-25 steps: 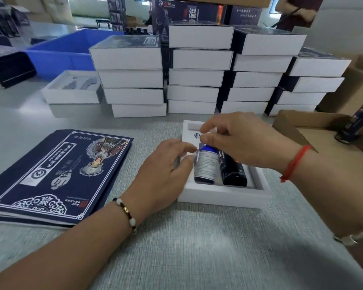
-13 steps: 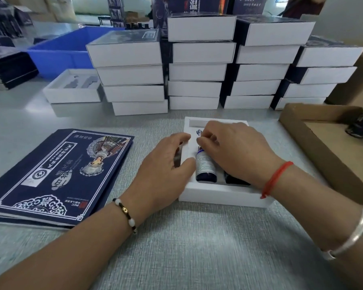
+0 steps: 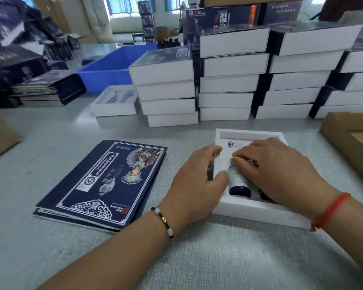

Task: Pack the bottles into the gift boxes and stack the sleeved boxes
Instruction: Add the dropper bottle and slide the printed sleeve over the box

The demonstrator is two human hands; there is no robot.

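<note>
Left hand [image 3: 199, 181] clamps the tray [image 3: 249, 212] edge steady; right hand [image 3: 281, 172], fingers curled, presses the bottle [image 3: 238, 181] into its slot.

glossy bottle [image 3: 239, 183] — matt white box [image 3: 249, 210]
</note>
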